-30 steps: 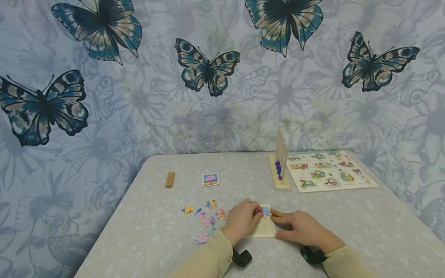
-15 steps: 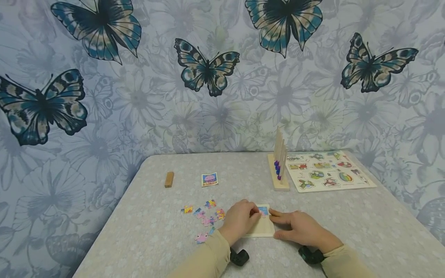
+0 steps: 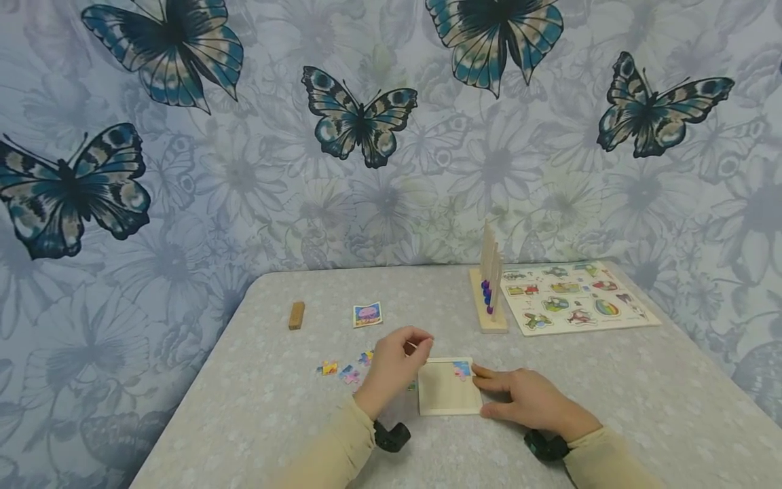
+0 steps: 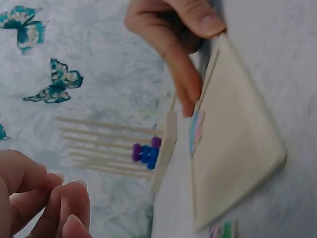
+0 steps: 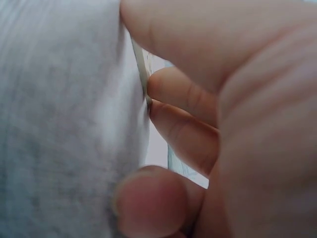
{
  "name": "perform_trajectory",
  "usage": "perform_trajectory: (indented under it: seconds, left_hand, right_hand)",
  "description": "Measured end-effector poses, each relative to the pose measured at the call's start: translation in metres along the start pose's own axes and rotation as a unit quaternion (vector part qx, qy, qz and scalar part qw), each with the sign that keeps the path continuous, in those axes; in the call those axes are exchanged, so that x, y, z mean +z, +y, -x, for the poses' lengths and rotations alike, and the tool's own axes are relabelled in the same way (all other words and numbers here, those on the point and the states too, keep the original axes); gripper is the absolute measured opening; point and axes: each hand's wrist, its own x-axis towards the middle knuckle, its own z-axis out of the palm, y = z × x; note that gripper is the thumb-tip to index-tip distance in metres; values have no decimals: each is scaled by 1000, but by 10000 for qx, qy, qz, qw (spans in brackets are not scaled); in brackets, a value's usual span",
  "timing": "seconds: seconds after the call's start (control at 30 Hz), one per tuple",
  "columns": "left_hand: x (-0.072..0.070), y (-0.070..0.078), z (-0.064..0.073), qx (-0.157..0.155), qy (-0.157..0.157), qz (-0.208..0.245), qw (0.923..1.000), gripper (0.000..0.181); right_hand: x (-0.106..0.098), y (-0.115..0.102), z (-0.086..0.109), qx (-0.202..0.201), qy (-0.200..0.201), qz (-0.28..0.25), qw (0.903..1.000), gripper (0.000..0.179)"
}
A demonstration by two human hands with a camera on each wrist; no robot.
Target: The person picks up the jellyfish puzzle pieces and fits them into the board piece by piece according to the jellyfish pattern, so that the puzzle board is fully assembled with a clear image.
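A pale wooden puzzle tray (image 3: 444,396) lies on the table, with a blue and pink jigsaw piece (image 3: 461,369) in its far right corner. My left hand (image 3: 394,370) is raised beside the tray's left edge. Its fingers are loosely curled, and the left wrist view shows nothing between thumb and fingertips. At the tray's right edge rests my right hand (image 3: 533,401), thumb and fingers touching the rim, the fingers fairly straight. Left of the tray lie loose jigsaw pieces (image 3: 349,373), partly hidden behind my left hand and sleeve.
Farther back are a small wooden block (image 3: 296,316) and a picture card (image 3: 367,314). A wooden stand (image 3: 496,324) with upright rods and purple and blue beads is at the back right. Beside it lies a picture board (image 3: 571,299). A patterned wall closes the table's far side.
My left hand has left the jigsaw piece in the tray's corner and moved up and left, uncovering the tray. My right hand stays at the right edge.
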Motion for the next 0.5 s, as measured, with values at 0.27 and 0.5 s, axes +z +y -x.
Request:
perform_trajectory:
  seconds: [0.27,0.5]
  left_hand:
    - [-66,-21,13,-529,1267,300,9901,13]
    - [-71,-44,37,-661,1475,-274,9865,11]
  right_hand:
    - [-3,-2,5,239,11,11,9997,67]
    - [-2,-3,1,197,82,84,9997,67]
